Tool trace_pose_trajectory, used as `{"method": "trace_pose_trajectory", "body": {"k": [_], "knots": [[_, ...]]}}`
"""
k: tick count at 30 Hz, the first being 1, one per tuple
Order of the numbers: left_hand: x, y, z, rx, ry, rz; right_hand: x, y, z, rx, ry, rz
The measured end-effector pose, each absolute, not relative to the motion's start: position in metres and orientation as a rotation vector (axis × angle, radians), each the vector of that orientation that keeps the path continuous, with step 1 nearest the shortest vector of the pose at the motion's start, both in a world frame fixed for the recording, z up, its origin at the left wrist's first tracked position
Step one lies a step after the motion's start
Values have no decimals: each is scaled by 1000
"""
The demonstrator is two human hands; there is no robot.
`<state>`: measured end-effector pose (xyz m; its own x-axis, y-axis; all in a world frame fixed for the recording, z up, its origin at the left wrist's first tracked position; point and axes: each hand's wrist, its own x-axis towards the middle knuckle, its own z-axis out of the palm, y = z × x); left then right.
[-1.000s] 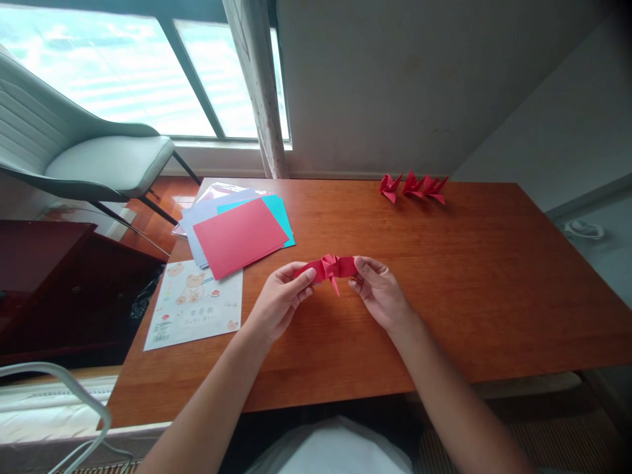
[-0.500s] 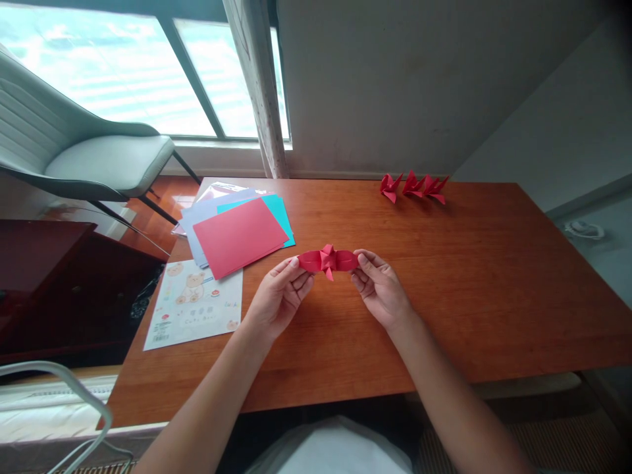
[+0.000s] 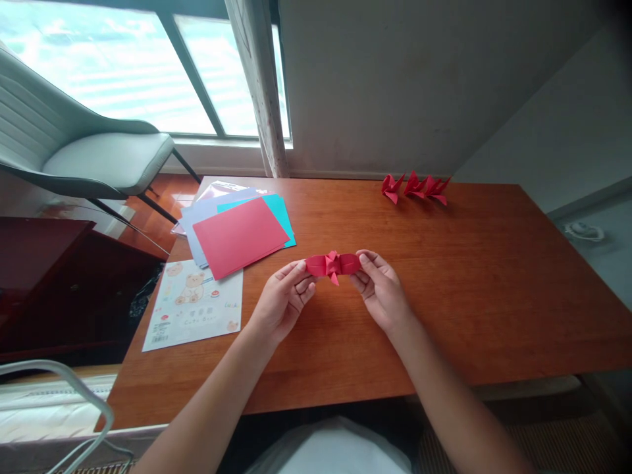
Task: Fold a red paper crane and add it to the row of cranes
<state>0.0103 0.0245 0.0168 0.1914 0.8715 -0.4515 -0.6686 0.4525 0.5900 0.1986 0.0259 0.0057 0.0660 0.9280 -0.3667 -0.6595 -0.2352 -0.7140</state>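
While we hold the red folded paper (image 3: 332, 264) over the wooden table (image 3: 494, 276), bare wood lies open on most sides of it. To the right of the paper the tabletop runs clear a long way to its right edge. Beyond the paper there is open wood up to three red folded figures (image 3: 415, 187), which sit in a row well apart from it, close to the table's far edge and the wall. On the near side of the paper a broad strip of wood reaches the table's front edge, crossed only by our forearms. The tight side is the left: a stack of coloured sheets (image 3: 237, 237) lies near the paper, and a printed bear sheet (image 3: 195, 303) rests left of it and nearer to us, at the table's left edge. Far left of the paper, off the table, stands a pale chair (image 3: 99, 158), and a curtain (image 3: 259, 85) hangs beyond.

Our left hand (image 3: 284, 299) pinches the paper's left end between thumb and fingertips, the other fingers curled under. Our right hand (image 3: 382, 296) grips the right end the same way. Both wrists angle inward, palms facing each other, with the paper stretched flat between them and a small point hanging from its middle.
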Motion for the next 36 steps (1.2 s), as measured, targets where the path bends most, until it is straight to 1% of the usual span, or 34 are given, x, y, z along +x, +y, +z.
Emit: {"method": "trace_pose_trajectory", "body": {"k": [5,9,16,20,28,36], "knots": [[15,21,17,408,982,1229,193,23,10,-1068,-636,1307],[20,18,17,575,1051,1229,188,22,6,-1137,-782,1168],[23,15,17,652,1059,1198,188,20,2,-1175,-1003,1101],[23,15,18,673,1051,1191,189,20,1,-1206,-1036,1078],[15,21,15,454,948,1207,190,22,7,-1229,-789,1205],[11,25,17,279,853,1160,201,27,2,-1000,-327,1659]]}}
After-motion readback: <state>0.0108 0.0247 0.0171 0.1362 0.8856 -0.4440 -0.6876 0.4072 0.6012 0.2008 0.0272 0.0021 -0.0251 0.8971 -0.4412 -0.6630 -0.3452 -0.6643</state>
